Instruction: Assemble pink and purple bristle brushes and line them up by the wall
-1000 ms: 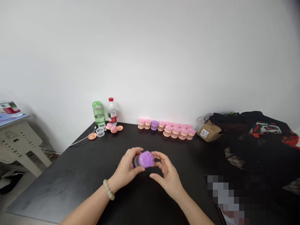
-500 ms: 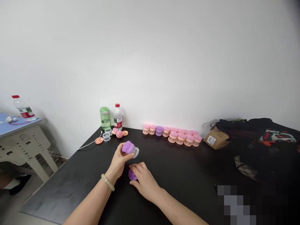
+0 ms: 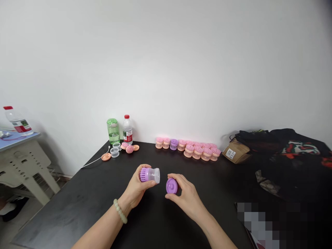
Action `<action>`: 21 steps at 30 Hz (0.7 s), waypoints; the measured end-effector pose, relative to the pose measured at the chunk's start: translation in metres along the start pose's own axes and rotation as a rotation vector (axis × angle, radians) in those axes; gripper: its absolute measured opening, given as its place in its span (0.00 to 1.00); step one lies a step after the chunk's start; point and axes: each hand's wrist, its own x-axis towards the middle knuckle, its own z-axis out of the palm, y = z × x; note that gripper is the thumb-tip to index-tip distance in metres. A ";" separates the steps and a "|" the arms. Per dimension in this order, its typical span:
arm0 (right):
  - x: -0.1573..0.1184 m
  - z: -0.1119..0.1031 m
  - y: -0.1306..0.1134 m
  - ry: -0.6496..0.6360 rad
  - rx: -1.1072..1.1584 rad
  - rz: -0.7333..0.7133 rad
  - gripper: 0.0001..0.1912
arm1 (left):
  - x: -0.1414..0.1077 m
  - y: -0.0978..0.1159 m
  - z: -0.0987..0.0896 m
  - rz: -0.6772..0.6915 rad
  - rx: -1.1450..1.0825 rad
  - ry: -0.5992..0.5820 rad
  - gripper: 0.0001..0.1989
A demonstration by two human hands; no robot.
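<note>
My left hand (image 3: 136, 188) is closed around a purple bristle brush head (image 3: 144, 174) joined to a clear plastic cup (image 3: 154, 175). The piece lies on its side in the air, bristles to the left and the cup's end to the right. Between thumb and fingers, my right hand (image 3: 185, 192) grips a round purple cap (image 3: 171, 186) by its rim, its face with a central knob turned to the left and toward me. A small gap separates the cap from the cup.
Finished-looking pink brushes (image 3: 198, 150) and one purple brush (image 3: 173, 144) line the wall. At back left are clear cups (image 3: 114, 152), pink brush heads (image 3: 129, 149), peach caps (image 3: 106, 156), a green bottle (image 3: 113, 131) and a water bottle (image 3: 127, 130). A paper bag (image 3: 236, 152) and dark cloth (image 3: 290, 162) lie right.
My right hand has lifted the purple cap off the table and moved right. My left hand has lowered slightly and turned the brush piece so its cup end points right.
</note>
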 end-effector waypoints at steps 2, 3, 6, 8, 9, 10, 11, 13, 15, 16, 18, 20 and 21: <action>-0.001 -0.002 -0.002 0.023 0.012 -0.017 0.27 | -0.002 -0.002 0.002 -0.007 0.023 -0.052 0.29; -0.001 -0.002 -0.003 0.033 0.014 -0.025 0.27 | -0.002 -0.004 0.003 -0.005 0.047 -0.082 0.29; -0.003 -0.002 -0.007 0.067 -0.003 -0.065 0.27 | -0.003 -0.007 0.003 -0.001 0.161 -0.153 0.30; -0.005 -0.001 -0.009 0.088 -0.035 -0.104 0.29 | -0.003 -0.009 0.003 -0.004 0.240 -0.168 0.31; -0.006 -0.001 -0.010 0.097 -0.054 -0.126 0.30 | -0.003 -0.010 0.003 -0.006 0.275 -0.168 0.32; -0.006 -0.001 -0.010 0.107 -0.074 -0.148 0.32 | -0.002 -0.010 0.002 -0.008 0.305 -0.164 0.32; -0.007 -0.001 -0.011 0.118 -0.089 -0.171 0.33 | -0.002 -0.010 0.003 -0.009 0.330 -0.158 0.32; -0.009 0.000 -0.010 0.133 -0.095 -0.210 0.35 | -0.002 -0.010 0.003 -0.009 0.358 -0.154 0.33; -0.010 0.001 -0.009 0.134 -0.080 -0.243 0.35 | -0.003 -0.010 0.003 -0.010 0.367 -0.164 0.33; -0.011 0.002 -0.009 0.131 -0.074 -0.265 0.33 | -0.004 -0.010 0.004 -0.012 0.369 -0.173 0.33; -0.012 0.002 -0.010 0.139 -0.073 -0.326 0.28 | -0.005 -0.010 0.005 -0.019 0.368 -0.189 0.33; -0.012 0.002 -0.011 0.166 -0.078 -0.395 0.24 | -0.007 -0.010 0.006 -0.028 0.362 -0.194 0.33; -0.011 0.002 -0.011 0.176 -0.076 -0.426 0.24 | -0.008 -0.010 0.006 -0.033 0.354 -0.193 0.33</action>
